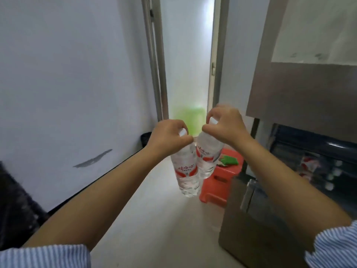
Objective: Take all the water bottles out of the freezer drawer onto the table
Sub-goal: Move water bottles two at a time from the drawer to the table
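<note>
Two clear water bottles with red and white labels hang in mid-air above the floor. My left hand (170,135) grips the cap end of the left bottle (186,171). My right hand (225,125) grips the cap end of the right bottle (207,153). The two bottles touch side by side. At the right, the freezer drawer (316,161) stands pulled out, and several more bottles (332,175) with white caps lie inside it. No table is in view.
The grey fridge front (289,89) and drawer front (251,219) fill the right side. A red plastic stool (222,182) with a green item (229,160) on it stands behind the bottles. Ahead is a doorway with a green stool (190,117). A white wall runs along the left.
</note>
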`<state>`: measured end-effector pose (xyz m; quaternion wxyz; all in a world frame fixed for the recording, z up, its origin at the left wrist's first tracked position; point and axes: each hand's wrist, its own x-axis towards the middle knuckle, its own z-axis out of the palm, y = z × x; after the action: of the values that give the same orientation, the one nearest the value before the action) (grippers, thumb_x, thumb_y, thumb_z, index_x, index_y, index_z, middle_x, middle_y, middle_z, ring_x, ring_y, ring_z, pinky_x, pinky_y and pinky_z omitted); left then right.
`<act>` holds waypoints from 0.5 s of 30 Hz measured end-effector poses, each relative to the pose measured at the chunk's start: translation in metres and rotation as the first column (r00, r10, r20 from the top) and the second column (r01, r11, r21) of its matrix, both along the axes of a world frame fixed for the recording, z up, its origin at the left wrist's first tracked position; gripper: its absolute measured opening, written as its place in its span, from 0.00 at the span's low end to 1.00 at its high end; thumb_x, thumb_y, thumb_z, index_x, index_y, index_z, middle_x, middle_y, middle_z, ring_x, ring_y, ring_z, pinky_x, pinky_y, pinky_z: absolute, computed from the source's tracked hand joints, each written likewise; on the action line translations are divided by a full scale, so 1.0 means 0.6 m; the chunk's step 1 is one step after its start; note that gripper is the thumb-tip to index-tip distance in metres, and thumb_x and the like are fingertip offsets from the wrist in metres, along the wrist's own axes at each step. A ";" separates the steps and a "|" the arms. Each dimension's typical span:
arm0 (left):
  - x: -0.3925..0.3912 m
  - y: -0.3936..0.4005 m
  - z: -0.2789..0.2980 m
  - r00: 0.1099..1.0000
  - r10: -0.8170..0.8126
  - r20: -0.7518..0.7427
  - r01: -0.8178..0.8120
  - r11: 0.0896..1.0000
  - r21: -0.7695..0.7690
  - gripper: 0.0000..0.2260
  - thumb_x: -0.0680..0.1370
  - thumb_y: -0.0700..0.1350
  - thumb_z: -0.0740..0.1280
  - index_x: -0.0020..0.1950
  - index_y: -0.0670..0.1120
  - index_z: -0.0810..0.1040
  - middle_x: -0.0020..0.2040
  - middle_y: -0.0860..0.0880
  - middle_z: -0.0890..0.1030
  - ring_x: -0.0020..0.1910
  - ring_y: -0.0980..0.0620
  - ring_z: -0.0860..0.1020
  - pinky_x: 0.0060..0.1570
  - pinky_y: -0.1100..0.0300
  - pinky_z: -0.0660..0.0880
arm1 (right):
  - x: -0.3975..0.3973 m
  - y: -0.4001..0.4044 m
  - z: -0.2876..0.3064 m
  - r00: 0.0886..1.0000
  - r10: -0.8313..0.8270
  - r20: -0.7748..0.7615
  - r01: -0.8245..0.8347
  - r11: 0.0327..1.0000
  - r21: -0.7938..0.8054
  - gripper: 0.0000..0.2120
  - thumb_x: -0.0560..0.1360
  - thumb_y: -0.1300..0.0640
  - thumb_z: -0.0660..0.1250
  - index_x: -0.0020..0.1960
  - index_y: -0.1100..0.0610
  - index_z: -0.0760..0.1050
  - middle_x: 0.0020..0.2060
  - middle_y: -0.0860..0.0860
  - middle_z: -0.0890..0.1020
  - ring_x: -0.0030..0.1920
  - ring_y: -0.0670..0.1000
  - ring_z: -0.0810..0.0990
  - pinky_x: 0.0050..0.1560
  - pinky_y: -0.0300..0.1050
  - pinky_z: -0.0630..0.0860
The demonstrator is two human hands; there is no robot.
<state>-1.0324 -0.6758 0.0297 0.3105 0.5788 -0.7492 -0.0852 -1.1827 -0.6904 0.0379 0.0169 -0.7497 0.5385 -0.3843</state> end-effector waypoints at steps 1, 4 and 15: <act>0.041 0.018 -0.009 0.999 0.052 0.006 -0.052 0.998 0.024 0.10 0.73 0.46 0.68 0.50 0.43 0.82 0.49 0.45 0.82 0.48 0.49 0.77 0.47 0.57 0.73 | 0.041 0.007 -0.009 0.998 0.059 0.016 -0.059 0.998 0.029 0.11 0.66 0.57 0.69 0.41 0.66 0.81 0.34 0.52 0.72 0.34 0.48 0.68 0.33 0.38 0.62; 0.166 0.073 -0.038 0.978 0.210 0.006 -0.209 0.973 0.096 0.10 0.72 0.45 0.69 0.51 0.42 0.81 0.45 0.48 0.78 0.46 0.52 0.74 0.41 0.61 0.70 | 0.171 0.026 -0.038 0.968 0.251 -0.003 -0.247 0.956 0.161 0.18 0.61 0.50 0.66 0.40 0.65 0.81 0.29 0.47 0.69 0.31 0.41 0.65 0.35 0.39 0.63; 0.569 0.271 -0.104 0.656 0.754 -0.035 -0.728 0.644 0.234 0.09 0.71 0.43 0.71 0.50 0.43 0.80 0.45 0.50 0.77 0.46 0.53 0.75 0.46 0.60 0.73 | 0.635 0.094 -0.107 0.546 0.814 -0.197 -0.715 0.575 0.397 0.12 0.70 0.57 0.69 0.51 0.62 0.80 0.44 0.53 0.76 0.46 0.49 0.72 0.37 0.33 0.65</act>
<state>-0.6908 -0.5135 -0.0328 0.3062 0.8561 -0.4117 -0.0624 -0.8014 -0.6341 -0.0265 0.1879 -0.9560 0.1931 -0.1161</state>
